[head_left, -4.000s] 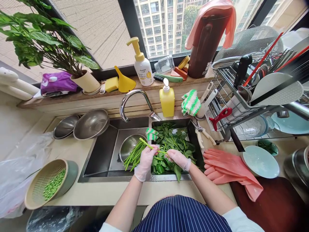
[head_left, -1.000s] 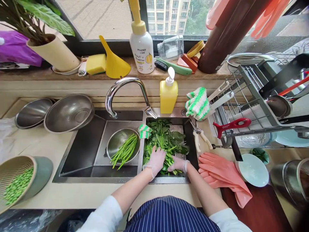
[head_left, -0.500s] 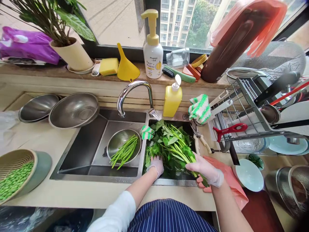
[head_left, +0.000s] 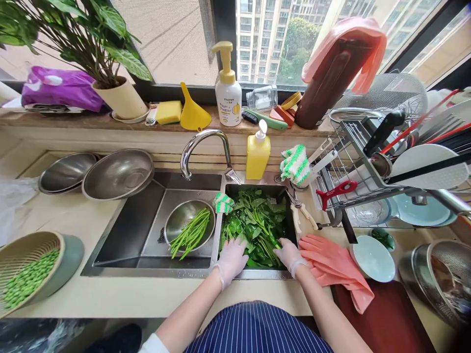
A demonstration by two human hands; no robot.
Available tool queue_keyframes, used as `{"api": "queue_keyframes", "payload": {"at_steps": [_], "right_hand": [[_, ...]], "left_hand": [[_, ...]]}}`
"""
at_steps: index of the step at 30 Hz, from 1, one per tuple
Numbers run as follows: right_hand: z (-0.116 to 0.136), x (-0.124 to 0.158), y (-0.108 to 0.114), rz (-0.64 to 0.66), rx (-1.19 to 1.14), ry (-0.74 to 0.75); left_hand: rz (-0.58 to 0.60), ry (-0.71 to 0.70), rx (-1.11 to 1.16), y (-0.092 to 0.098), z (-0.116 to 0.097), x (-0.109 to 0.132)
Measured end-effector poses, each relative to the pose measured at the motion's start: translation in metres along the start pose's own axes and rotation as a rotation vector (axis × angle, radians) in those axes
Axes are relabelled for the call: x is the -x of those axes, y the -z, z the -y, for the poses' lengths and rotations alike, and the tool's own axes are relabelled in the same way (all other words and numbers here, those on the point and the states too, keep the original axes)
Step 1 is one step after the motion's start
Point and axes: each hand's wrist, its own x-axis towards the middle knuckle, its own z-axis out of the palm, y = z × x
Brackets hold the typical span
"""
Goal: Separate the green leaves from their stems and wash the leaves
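Note:
A heap of wet leafy greens (head_left: pixel 257 220) fills the right basin of the steel sink (head_left: pixel 121 235). My left hand (head_left: pixel 232 257), in a thin clear glove, lies on the near left of the heap with fingers spread over the leaves. My right hand (head_left: pixel 289 254), also gloved, is closed round stems at the near right of the heap. In the left basin stands a small steel bowl (head_left: pixel 180 218) with a bunch of stripped green stems (head_left: pixel 191 234) lying across it.
Steel faucet (head_left: pixel 204 147) arches over the divider. Yellow soap bottle (head_left: pixel 257 153), kitchen shears (head_left: pixel 301 208), pink rubber gloves (head_left: pixel 333 267) and a pale blue plate (head_left: pixel 372 257) lie right of the sink; a dish rack (head_left: pixel 386 162) beyond. Steel bowls (head_left: pixel 117 172) and a colander of green beans (head_left: pixel 29 274) sit left.
Half a second ago my right hand held a bundle of greens lifted over the sink's right edge; it is now back down in the basin. My left hand stays on the leaves.

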Motion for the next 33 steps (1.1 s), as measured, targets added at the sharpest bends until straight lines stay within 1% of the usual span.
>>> {"api": "queue_keyframes", "payload": {"at_steps": [3, 5, 7, 9, 11, 12, 14, 16, 18, 19, 20, 22, 23, 25, 28, 30, 33], "right_hand": [[0.01, 0.01, 0.027, -0.048, 0.103, 0.061], [0.022, 0.019, 0.048, -0.063, 0.158, 0.117], [0.038, 0.03, 0.069, -0.093, 0.203, 0.188], [0.056, 0.042, 0.089, -0.136, 0.236, 0.243], [0.072, 0.055, 0.108, -0.179, 0.223, 0.297], [0.079, 0.061, 0.117, -0.194, 0.181, 0.328], [0.09, 0.068, 0.134, -0.213, -0.003, 0.402], [0.096, 0.068, 0.148, -0.215, -0.323, 0.495], [0.099, 0.062, 0.155, -0.211, -0.683, 0.576], [0.1, 0.057, 0.154, -0.22, -0.825, 0.607], [0.101, 0.051, 0.151, -0.234, -0.919, 0.625], [0.104, 0.041, 0.134, -0.25, -0.957, 0.648], [0.106, 0.036, 0.122, -0.24, -0.92, 0.669], [0.11, 0.029, 0.094, -0.212, -0.785, 0.702], [0.114, 0.022, 0.058, -0.257, -0.542, 0.669], [0.113, 0.018, 0.046, -0.274, -0.392, 0.644], [0.11, 0.013, 0.041, -0.2, -0.196, 0.716]], "left_hand": [[-0.197, -0.137, 0.043, 0.008, -0.009, -0.007], [-0.333, -0.218, 0.075, 0.021, -0.016, -0.013], [-0.435, -0.327, 0.093, 0.038, -0.024, -0.018], [-0.474, -0.494, 0.095, 0.056, -0.033, -0.021], [-0.467, -0.639, 0.107, 0.071, -0.04, -0.022], [-0.464, -0.674, 0.123, 0.078, -0.042, -0.022], [-0.503, -0.67, 0.189, 0.089, -0.044, -0.019], [-0.584, -0.628, 0.306, 0.102, -0.043, -0.013], [-0.657, -0.566, 0.471, 0.116, -0.04, -0.005], [-0.681, -0.525, 0.565, 0.122, -0.038, -0.001], [-0.695, -0.481, 0.661, 0.126, -0.037, 0.003], [-0.7, -0.408, 0.85, 0.129, -0.035, 0.009], [-0.688, -0.384, 0.935, 0.126, -0.033, 0.01], [-0.655, -0.339, 1.075, 0.115, -0.03, 0.01], [-0.584, -0.261, 1.205, 0.096, -0.025, 0.007], [-0.535, -0.236, 1.248, 0.092, -0.021, 0.006], [-0.524, -0.238, 1.287, 0.1, -0.017, 0.007]]}}
